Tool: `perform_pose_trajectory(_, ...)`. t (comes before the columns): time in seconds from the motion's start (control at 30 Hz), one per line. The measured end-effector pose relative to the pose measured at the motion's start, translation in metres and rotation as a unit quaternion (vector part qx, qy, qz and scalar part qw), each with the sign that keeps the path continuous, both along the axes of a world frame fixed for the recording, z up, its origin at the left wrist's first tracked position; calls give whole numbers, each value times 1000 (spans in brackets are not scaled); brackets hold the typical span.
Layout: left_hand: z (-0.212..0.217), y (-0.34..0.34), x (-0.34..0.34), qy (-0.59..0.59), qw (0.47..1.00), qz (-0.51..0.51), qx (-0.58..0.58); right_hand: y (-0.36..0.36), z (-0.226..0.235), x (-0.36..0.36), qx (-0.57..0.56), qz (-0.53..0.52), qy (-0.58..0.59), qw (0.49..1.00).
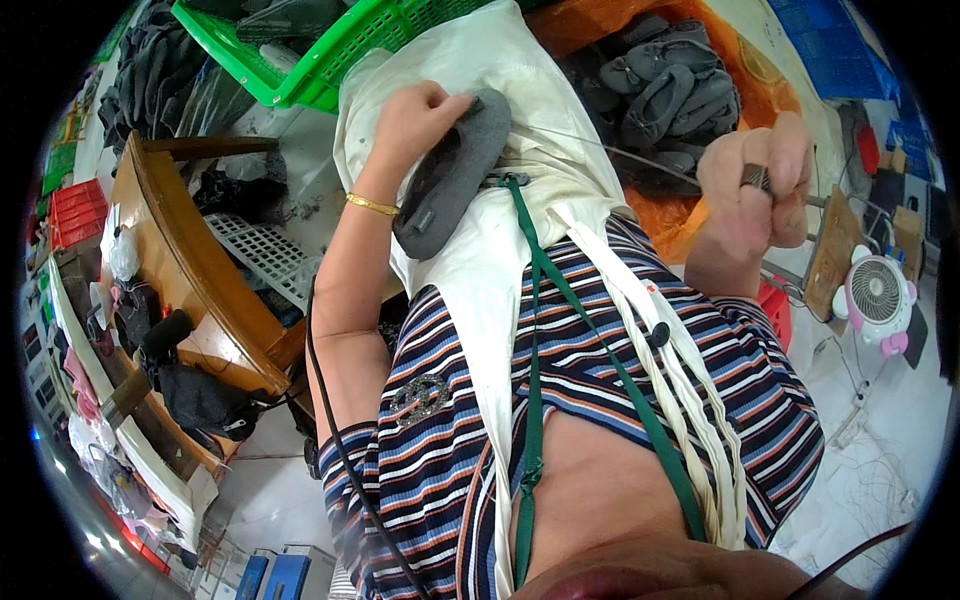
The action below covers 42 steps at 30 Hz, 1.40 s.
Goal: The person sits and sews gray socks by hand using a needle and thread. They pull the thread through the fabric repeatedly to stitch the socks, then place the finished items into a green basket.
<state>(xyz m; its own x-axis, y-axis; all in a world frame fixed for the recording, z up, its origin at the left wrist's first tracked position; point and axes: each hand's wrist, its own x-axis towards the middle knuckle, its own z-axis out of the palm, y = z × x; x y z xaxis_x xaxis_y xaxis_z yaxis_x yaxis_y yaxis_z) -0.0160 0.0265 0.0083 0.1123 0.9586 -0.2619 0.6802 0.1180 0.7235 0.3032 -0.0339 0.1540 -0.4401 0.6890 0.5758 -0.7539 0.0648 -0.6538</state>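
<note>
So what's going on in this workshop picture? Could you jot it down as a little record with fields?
Left hand: holds a grey shoe near its upper end, the left hand bent around the edge
Right hand: raised apart from the shoe, right hand fingers curled; its exact grip is unclear
Between them: a thin strand running from the shoe toward the right hand
Lap: covered by a white apron
Beyond the lap: green crate; pile of grey shoes on orange sheeting
Far right: white-and-pink fan

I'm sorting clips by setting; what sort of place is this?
Probably a shoe-making workshop: the left hand holds a grey shoe with a thread running toward the right hand, and more grey shoes lie heaped on orange sheeting.
</note>
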Motion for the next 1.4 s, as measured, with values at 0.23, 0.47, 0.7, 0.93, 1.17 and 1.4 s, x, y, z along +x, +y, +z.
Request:
perform_pose_trajectory(0.23,-27,-7,-11,-205,966,15,-158,21,-20,-21,-8,237,-113,965)
perform_pose_trajectory(0.47,-18,-15,-19,-437,853,113,-263,53,-104,-84,165,-124,-527,824)
perform_pose_trajectory(0.7,-19,-26,-12,-280,953,48,-108,64,-146,-122,302,-271,-635,658)
perform_pose_trajectory(0.93,-24,-23,-15,-322,924,105,-175,68,-155,-125,289,-254,-623,682)
perform_pose_trajectory(1.17,-25,-31,-6,-342,921,81,-168,67,-156,-132,-17,-181,-531,827)
perform_pose_trajectory(1.4,-26,-35,-13,-440,874,75,-194,127,-151,-50,-393,-217,-114,886)
